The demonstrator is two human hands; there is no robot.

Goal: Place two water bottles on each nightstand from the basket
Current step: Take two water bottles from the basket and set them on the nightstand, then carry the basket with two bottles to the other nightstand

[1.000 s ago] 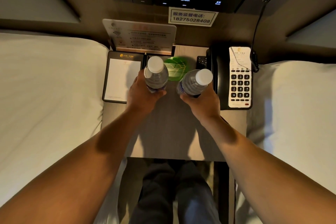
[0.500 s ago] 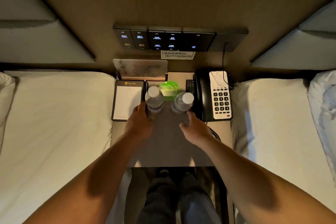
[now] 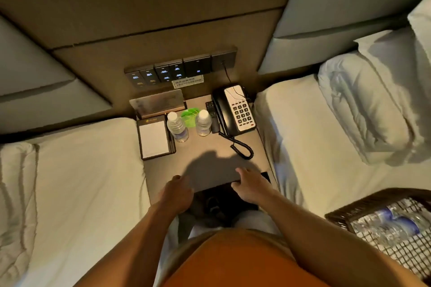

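Two clear water bottles with white caps stand upright on the nightstand (image 3: 254,147), one on the left (image 3: 177,127) and one on the right (image 3: 203,123), with a green item between them. My left hand (image 3: 176,194) hangs near the nightstand's front edge, fingers loosely curled and holding nothing. My right hand (image 3: 249,184) hovers over the front edge with fingers apart, also holding nothing. A dark woven basket (image 3: 363,202) with several more bottles (image 3: 394,221) lies on the right bed, at the lower right.
A notepad holder (image 3: 155,138), a sign card (image 3: 158,103), a remote and a black telephone (image 3: 235,109) with coiled cord crowd the back of the nightstand. A switch panel (image 3: 179,71) is on the wall. White beds flank both sides; a pillow (image 3: 363,105) lies right.
Both hands let go of the bottles and drew back to the nightstand's front edge. The bottles stay upright. The view pulled back and turned, bringing the basket into sight.
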